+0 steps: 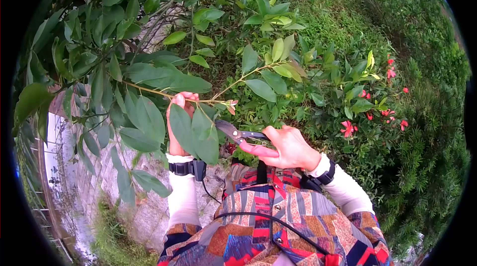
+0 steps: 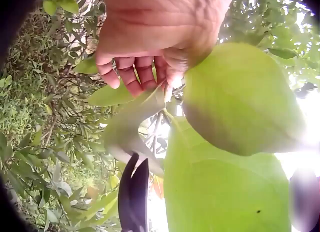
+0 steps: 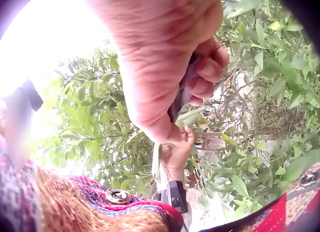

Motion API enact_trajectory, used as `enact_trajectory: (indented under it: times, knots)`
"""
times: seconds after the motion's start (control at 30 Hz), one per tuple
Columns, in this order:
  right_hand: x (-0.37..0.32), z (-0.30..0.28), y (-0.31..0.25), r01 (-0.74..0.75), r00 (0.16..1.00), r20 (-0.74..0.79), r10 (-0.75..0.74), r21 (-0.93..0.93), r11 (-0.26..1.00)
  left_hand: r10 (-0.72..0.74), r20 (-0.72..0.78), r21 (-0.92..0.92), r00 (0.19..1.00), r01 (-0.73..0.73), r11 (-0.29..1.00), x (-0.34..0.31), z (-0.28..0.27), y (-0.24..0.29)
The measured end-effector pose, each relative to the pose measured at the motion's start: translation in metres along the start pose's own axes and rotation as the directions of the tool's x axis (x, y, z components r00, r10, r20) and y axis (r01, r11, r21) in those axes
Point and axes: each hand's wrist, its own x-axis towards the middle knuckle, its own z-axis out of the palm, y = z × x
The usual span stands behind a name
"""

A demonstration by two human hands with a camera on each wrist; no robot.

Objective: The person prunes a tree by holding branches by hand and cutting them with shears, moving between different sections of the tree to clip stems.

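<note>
My left hand [image 1: 185, 102] pinches a thin leafy branch [image 1: 149, 90] in the head view, and a big green leaf [image 1: 183, 134] hangs over part of the palm. Seen from the left wrist, thumb and fingers of that hand [image 2: 160, 34] meet at the stem, beside broad leaves [image 2: 225, 184]. Pruning shears [image 1: 229, 131] with dark blades and black handles are gripped in my right hand [image 1: 292, 146]. Their blades point left, at the edge of the hanging leaves just below the branch. The left wrist view catches the blades [image 2: 134, 197] with tips slightly apart.
Dense foliage [image 1: 114, 32] from the same tree fills the upper left. Red-flowered shrubs [image 1: 349, 128] grow at the right. Paving [image 1: 129, 176] lies below on the left, beside a curved rail [image 1: 45, 181]. A black cable [image 1: 293, 223] crosses the patterned shirt.
</note>
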Motion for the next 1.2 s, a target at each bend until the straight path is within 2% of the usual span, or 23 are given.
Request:
enact_trajectory:
  times: [0.07,0.13,0.23,0.33,0.47,0.53,0.63,0.8,0.9,1.07,1.13,1.2]
  knots:
    - [0.004,0.0,-0.001,0.014,0.998,-0.065,-0.012,0.032,0.999,0.003,-0.013,0.015,1.0,-0.003,1.0,0.002,-0.001,0.001]
    - [0.008,0.001,0.0,0.014,0.998,-0.059,-0.012,0.035,0.999,0.041,0.024,0.148,0.999,-0.044,0.988,0.006,-0.009,-0.003]
    - [0.017,0.006,-0.004,0.012,0.999,-0.052,-0.01,0.034,0.999,0.027,0.069,0.214,0.997,-0.041,0.976,0.006,-0.017,-0.001]
    - [0.024,0.015,-0.008,-0.002,0.997,-0.079,0.005,0.039,0.999,-0.03,0.039,0.216,0.999,0.021,0.976,0.001,-0.015,0.005]
    - [0.04,0.025,-0.01,0.019,0.989,-0.145,-0.015,0.021,1.0,0.022,0.084,0.206,0.996,-0.039,0.978,-0.009,-0.005,0.012]
    - [0.045,0.028,-0.014,0.008,0.988,-0.154,-0.006,0.016,1.0,-0.079,0.058,0.197,0.995,0.066,0.978,-0.011,-0.005,0.015]
    - [0.054,0.033,-0.019,-0.001,0.981,-0.194,-0.002,-0.015,1.0,-0.095,0.049,0.12,0.994,0.089,0.989,-0.009,-0.002,0.014]
    - [0.059,0.044,-0.019,0.01,0.963,-0.269,-0.02,-0.036,0.999,-0.089,0.021,0.165,0.996,0.084,0.983,-0.007,-0.003,0.011]
    - [0.055,0.05,-0.01,0.006,0.97,-0.243,-0.017,-0.046,0.999,-0.062,-0.026,0.21,0.998,0.066,0.975,-0.006,-0.007,0.009]
    - [0.034,0.049,0.002,-0.044,0.998,-0.05,0.044,-0.004,0.999,-0.053,-0.043,0.298,0.998,0.064,0.952,0.005,-0.038,-0.007]
    - [0.019,0.047,0.012,-0.064,0.998,-0.002,0.064,-0.011,0.998,0.014,-0.149,0.34,0.989,0.038,0.94,0.001,-0.03,-0.008]
    - [0.006,0.038,0.018,-0.121,0.99,0.071,0.123,-0.028,0.992,0.017,-0.165,0.322,0.986,0.038,0.946,-0.001,-0.031,-0.011]
